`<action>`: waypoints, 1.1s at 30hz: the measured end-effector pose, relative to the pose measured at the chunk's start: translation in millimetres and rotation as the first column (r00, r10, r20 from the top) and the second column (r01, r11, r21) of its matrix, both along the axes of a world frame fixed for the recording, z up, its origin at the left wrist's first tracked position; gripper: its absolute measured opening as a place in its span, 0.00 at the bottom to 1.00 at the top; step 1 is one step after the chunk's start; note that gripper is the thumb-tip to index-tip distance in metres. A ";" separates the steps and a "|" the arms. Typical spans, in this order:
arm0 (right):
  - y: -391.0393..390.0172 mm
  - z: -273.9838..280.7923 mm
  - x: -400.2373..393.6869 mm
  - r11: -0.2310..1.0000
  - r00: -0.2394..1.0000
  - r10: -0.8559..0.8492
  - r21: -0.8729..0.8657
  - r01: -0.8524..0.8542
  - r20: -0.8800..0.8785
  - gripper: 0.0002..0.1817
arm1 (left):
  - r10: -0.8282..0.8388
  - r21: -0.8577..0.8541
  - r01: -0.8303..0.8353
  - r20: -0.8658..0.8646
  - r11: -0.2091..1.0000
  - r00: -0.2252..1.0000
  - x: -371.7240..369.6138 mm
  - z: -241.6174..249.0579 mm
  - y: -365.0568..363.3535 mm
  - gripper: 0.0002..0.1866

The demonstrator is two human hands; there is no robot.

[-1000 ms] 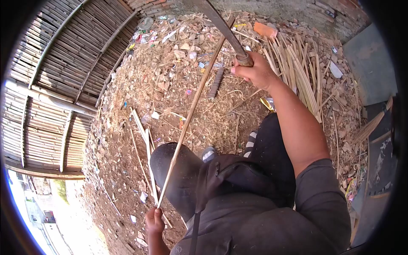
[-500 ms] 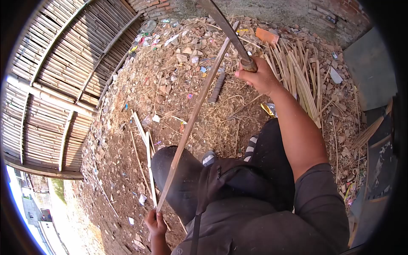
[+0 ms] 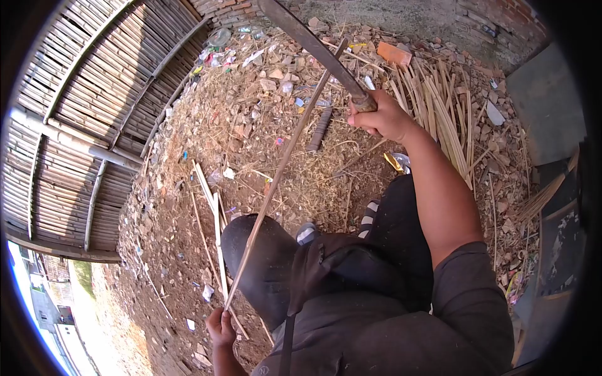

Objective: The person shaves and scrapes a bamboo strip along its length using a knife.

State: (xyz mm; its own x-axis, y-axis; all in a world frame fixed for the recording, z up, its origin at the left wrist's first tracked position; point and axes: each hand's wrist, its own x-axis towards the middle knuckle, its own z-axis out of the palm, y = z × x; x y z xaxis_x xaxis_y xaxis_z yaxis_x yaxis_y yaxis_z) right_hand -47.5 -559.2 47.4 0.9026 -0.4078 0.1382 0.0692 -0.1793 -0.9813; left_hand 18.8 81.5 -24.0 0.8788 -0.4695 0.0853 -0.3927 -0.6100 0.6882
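My right hand (image 3: 385, 118) is wrapped round the handle of a machete (image 3: 311, 48), its dark curved blade pointing up and to the left. A long, thin bamboo strip (image 3: 282, 168) runs diagonally from my left hand (image 3: 221, 328) across my bent knee. My left fingers pinch its lower end. Near its far tip, the strip overlaps the blade in this view. A dark ridged rod-shaped object (image 3: 321, 129) lies on the ground below the blade. Beside my left hand, pale bamboo strips (image 3: 216, 235) rest on the soil.
A pile of split bamboo strips (image 3: 439, 116) lies to the right, with an orange brick (image 3: 394, 53) behind it. Stones and litter cover the ground. A bamboo slat wall (image 3: 81, 125) stands at left, a masonry wall (image 3: 407, 25) at the back, and grey panels (image 3: 549, 106) at right.
The machete blade has swung left and tilted lower, with my right hand slightly lower. The bamboo strip has turned to show a narrower side, and its far tip has shifted left.
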 end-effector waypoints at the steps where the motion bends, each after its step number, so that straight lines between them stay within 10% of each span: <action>1: -2.0 -0.7 -0.8 1.000 1.000 -0.001 0.011 0.001 -0.001 0.12 | 0.036 0.015 -0.035 -0.067 0.999 0.997 5.0 7.5 2.9 0.26; 10: -13.0 8.8 -1.7 0.907 0.942 -0.332 -0.287 0.307 -0.041 0.20 | -0.192 0.485 -0.148 0.582 0.862 0.790 116.7 174.2 -5.7 0.18; 19: 17.2 -4.5 13.8 0.914 0.950 0.100 -0.349 -0.205 -0.296 0.17 | -0.531 0.625 -0.039 0.692 0.779 0.488 163.5 298.8 -126.8 0.19; 27: 16.7 -9.8 14.2 0.986 0.985 0.043 -0.152 -0.068 -0.165 0.12 | -0.570 0.659 -0.157 0.728 0.736 0.381 194.4 353.2 -183.8 0.17; 30: 11.5 -18.3 17.5 0.994 0.997 -0.011 -0.112 0.002 -0.075 0.13 | -0.341 0.260 -0.301 0.904 0.918 -0.260 178.3 342.2 -229.9 0.27; 33: 13.8 -21.7 24.3 0.997 0.998 -0.065 -0.038 0.064 -0.011 0.14 | 0.000 -0.003 0.045 0.999 0.999 0.046 175.8 283.7 -257.9 0.34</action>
